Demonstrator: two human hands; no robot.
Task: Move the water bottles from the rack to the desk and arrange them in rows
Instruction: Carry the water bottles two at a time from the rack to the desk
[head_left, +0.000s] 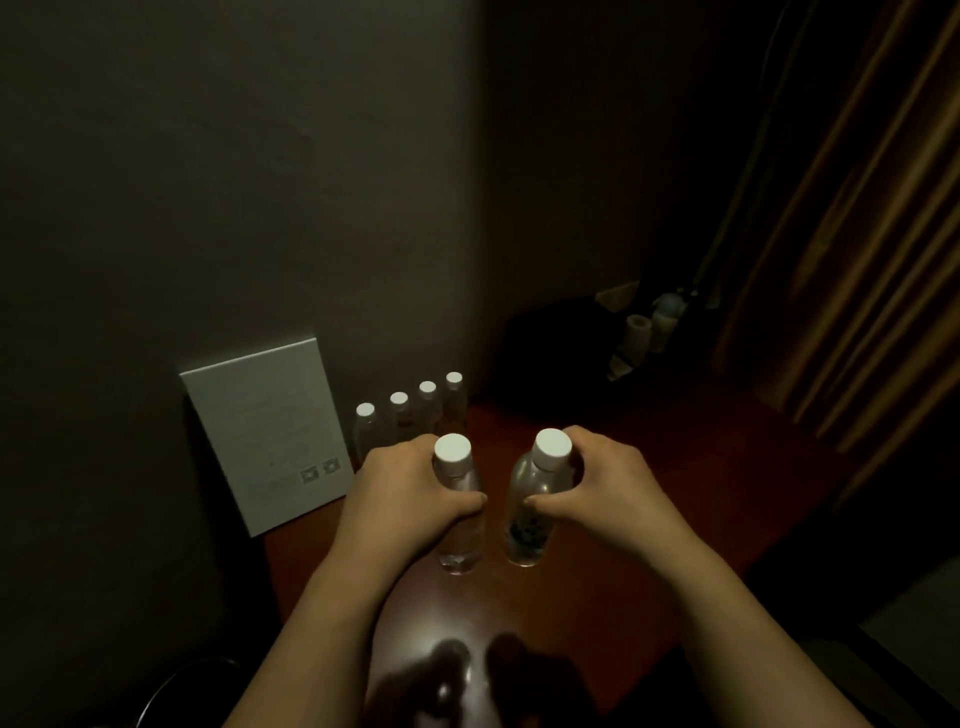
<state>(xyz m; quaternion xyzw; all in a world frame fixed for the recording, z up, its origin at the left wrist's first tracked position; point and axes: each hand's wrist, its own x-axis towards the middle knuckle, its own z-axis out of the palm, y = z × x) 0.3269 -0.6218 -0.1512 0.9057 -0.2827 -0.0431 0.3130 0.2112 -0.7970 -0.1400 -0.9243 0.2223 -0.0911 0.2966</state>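
Note:
Two clear water bottles with white caps stand side by side on the reddish-brown desk (649, 525). My left hand (402, 486) is wrapped around the upper part of the left bottle (460, 535). My right hand (610, 486) grips the right bottle (527, 519) the same way; this bottle leans slightly to the left. Their bases are at or very near the desk surface. Behind them, a row of several more capped bottles (410, 415) stands along the wall.
A white card (265, 431) leans against the wall at the desk's back left. A dark bag (556, 353) and small cups and bottles (647, 332) sit at the back right corner. Brown curtains (857, 234) hang on the right.

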